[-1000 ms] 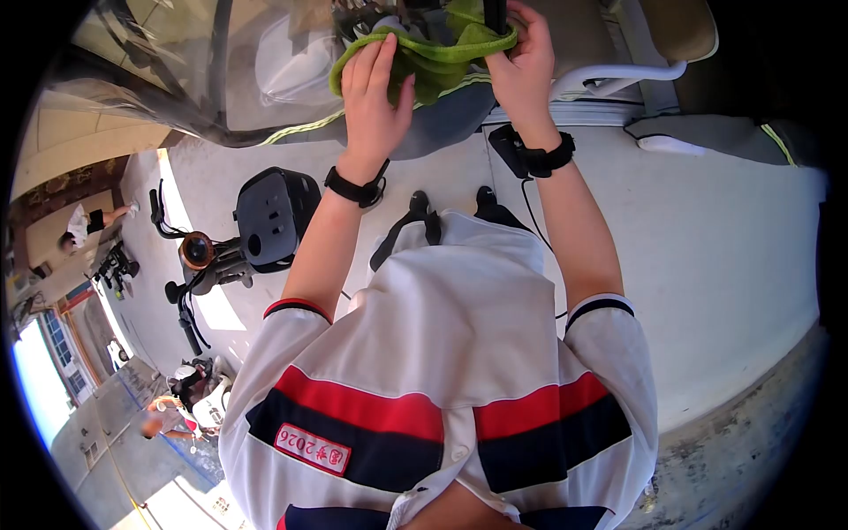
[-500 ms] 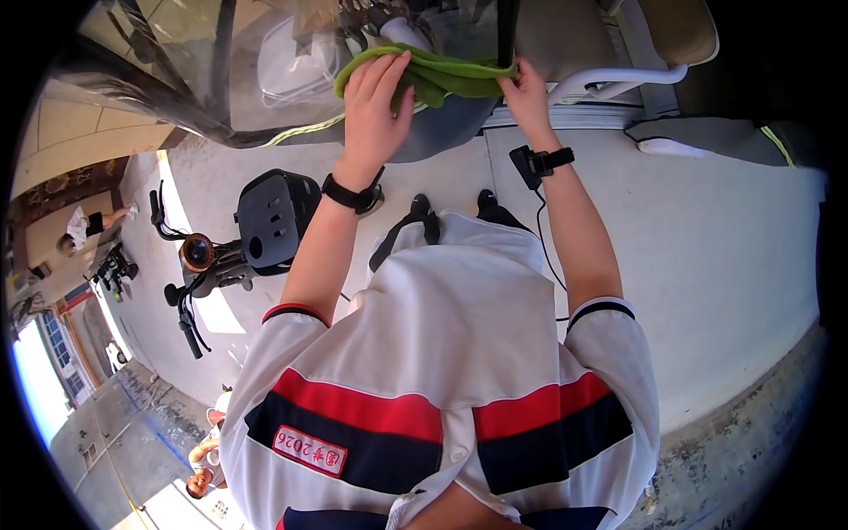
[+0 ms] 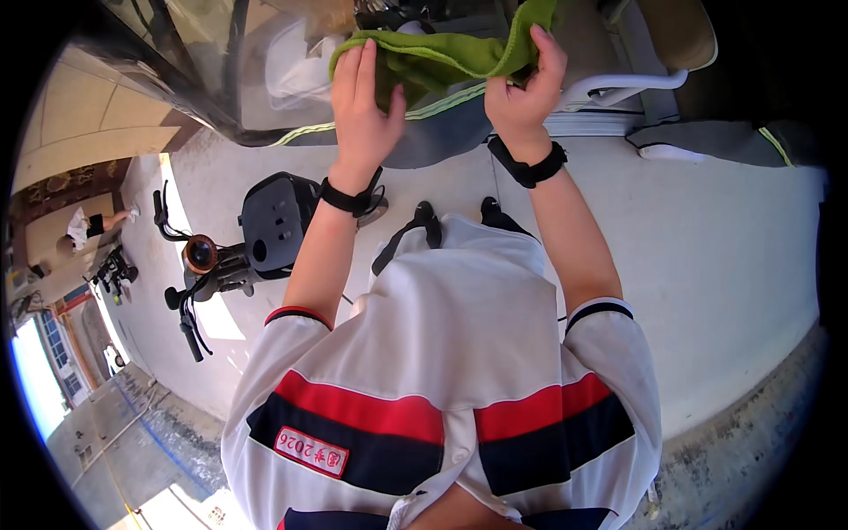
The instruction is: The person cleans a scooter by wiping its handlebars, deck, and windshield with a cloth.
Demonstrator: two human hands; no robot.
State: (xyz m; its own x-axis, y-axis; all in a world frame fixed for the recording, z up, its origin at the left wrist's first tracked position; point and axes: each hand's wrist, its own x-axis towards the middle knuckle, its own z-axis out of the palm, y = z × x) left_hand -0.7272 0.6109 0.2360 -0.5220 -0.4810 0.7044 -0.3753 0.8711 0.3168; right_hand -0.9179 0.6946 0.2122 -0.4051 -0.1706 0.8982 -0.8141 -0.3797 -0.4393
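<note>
A green cloth point(image 3: 442, 55) is stretched between my two hands at the top of the view. My left hand point(image 3: 360, 110) holds its left end, the fingers laid over the edge and the thumb apart on the near side. At the other end, my right hand point(image 3: 530, 93) grips the cloth with bent fingers, and a corner rises above the fingertips. Just behind the cloth is a clear plastic windshield point(image 3: 265, 53), with a grey panel point(image 3: 433, 141) edged in yellow-green trim below it. Black straps circle both my wrists.
An electric scooter point(image 3: 234, 252) with a black front basket point(image 3: 281, 225) stands to my left. On the right are a seat point(image 3: 676, 35) and its white armrest frame point(image 3: 618, 84). A person point(image 3: 84, 228) is at the far left. Pale concrete floor point(image 3: 707, 265) lies around my feet.
My right hand has turned and lifted its end of the cloth, raising a corner. My left hand has shifted slightly left and up. A person at the lower left is no longer visible.
</note>
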